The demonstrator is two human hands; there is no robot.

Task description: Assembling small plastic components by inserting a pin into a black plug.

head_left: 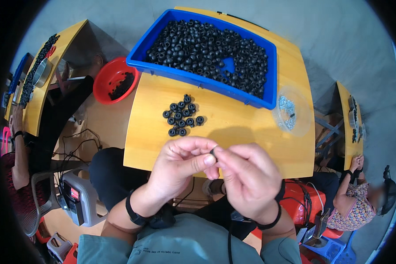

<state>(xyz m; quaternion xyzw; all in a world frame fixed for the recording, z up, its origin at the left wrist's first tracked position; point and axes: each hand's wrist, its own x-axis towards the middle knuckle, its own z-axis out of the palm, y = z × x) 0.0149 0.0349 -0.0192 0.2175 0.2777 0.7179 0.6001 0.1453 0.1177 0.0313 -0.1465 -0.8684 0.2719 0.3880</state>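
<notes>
Item: small black rubber ring, pinched betw. fingertips of left hand & right hand, both closed on it, above near edge of wooden table; ring cluster lies ahead, nearer left.

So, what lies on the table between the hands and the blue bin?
In the head view, a small cluster of black rubber rings lies on the wooden table, between the hands and the blue bin.

Small black ring mostly hidden between pinching fingertips; clear dish's metal contents indistinct.
</notes>
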